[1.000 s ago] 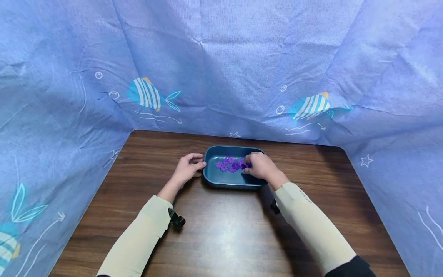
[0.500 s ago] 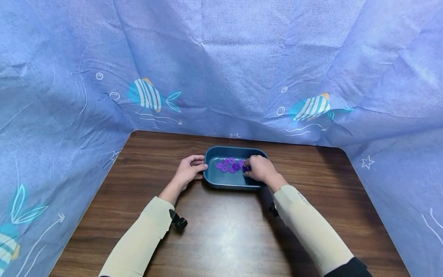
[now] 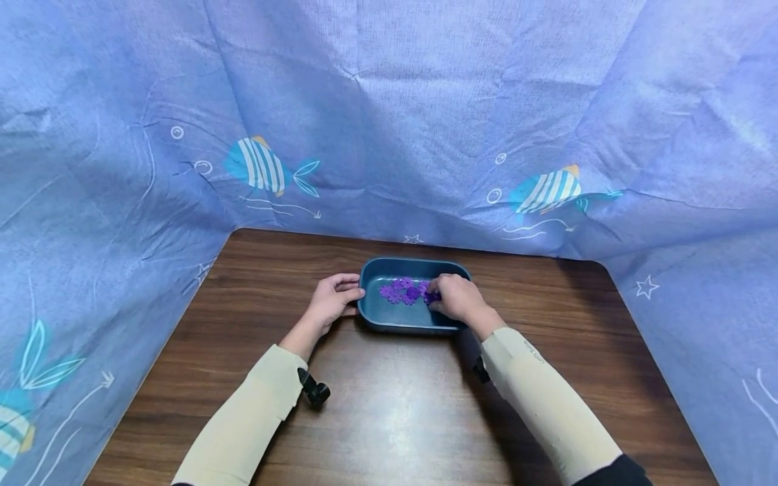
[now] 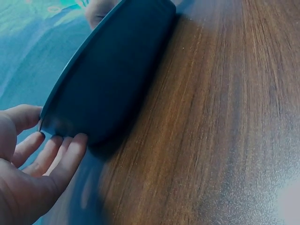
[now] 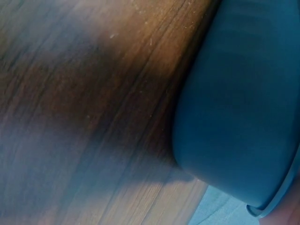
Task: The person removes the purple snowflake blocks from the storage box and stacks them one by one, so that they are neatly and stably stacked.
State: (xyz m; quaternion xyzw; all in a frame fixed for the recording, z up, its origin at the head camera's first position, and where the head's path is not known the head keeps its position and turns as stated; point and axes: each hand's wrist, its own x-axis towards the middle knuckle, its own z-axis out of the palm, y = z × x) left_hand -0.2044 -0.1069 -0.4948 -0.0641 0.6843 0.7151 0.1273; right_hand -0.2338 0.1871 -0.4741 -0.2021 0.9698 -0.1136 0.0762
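Note:
A dark blue oblong tray with rounded corners stands on the wooden table. Flat purple flower-shaped pieces, several of them, lie together on its floor. At the tray's left end my left hand holds the wall; in the left wrist view its thumb is at the rim and the other fingertips lie against the outside. My right hand reaches over the right end into the tray and pinches a darker purple flower piece, partly hidden by the fingers. In the right wrist view the tray's outer wall hides most of that hand.
The brown wooden table has bare wood in front of the tray. A blue cloth printed with fish hangs behind the table and along both sides. A black wrist camera is strapped at the left sleeve.
The right hand's thumb and fingertips have drawn in around a purple piece near the tray's right end. The left hand has stayed at the left end, and the tray looks almost unmoved.

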